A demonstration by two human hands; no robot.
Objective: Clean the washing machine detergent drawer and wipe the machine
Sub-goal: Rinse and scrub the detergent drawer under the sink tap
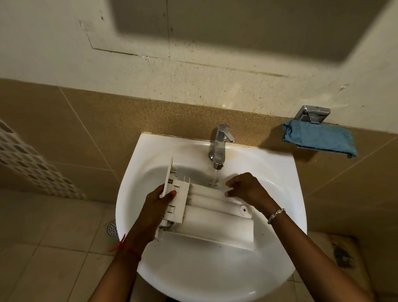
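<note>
Head view: white plastic detergent drawer (212, 211) is lying across the white ceramic basin (203, 281), with water running onto it from the chrome tap (219, 147). Left hand (157, 206) is gripping its front-panel end; right hand (246, 190) is pinching its far edge with curled fingers.

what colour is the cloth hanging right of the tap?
The cloth is blue; the head view shows it best.

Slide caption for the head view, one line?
Left hand grips the white detergent drawer in the sink under the running tap; right hand pinches its edge.
</note>
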